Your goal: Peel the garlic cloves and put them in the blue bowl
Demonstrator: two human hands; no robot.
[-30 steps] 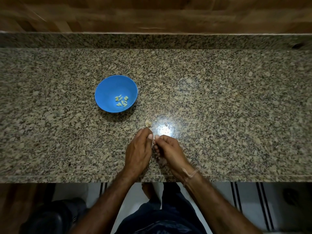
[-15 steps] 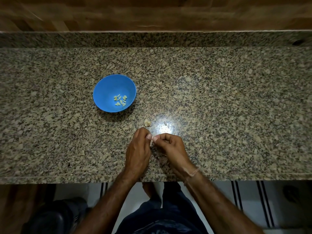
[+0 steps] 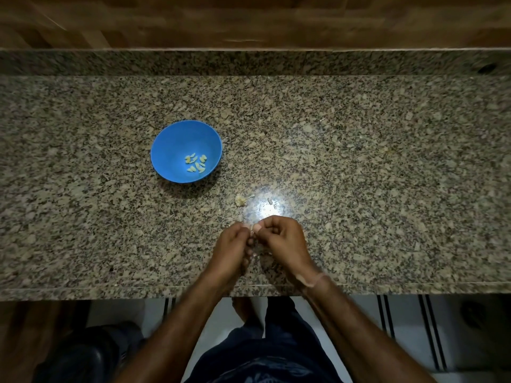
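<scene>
Garlic clove (image 3: pixel 252 233), mostly hidden, pinched between left hand (image 3: pixel 231 250) and right hand (image 3: pixel 282 240) at the desk's (image 3: pixel 359 161) 6 o'clock edge, probably for nail-stripping the skin; blue bowl (image 3: pixel 177 139) at their 10 o'clock holds peeled cloves (image 3: pixel 196 163), skin scrap (image 3: pixel 240 200) at 12.

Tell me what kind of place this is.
Most likely a home kitchen. A speckled granite counter with a raised back ledge carries a blue bowl of peeled garlic cloves, and the left hand and right hand pinch a small clove near its front edge.
</scene>
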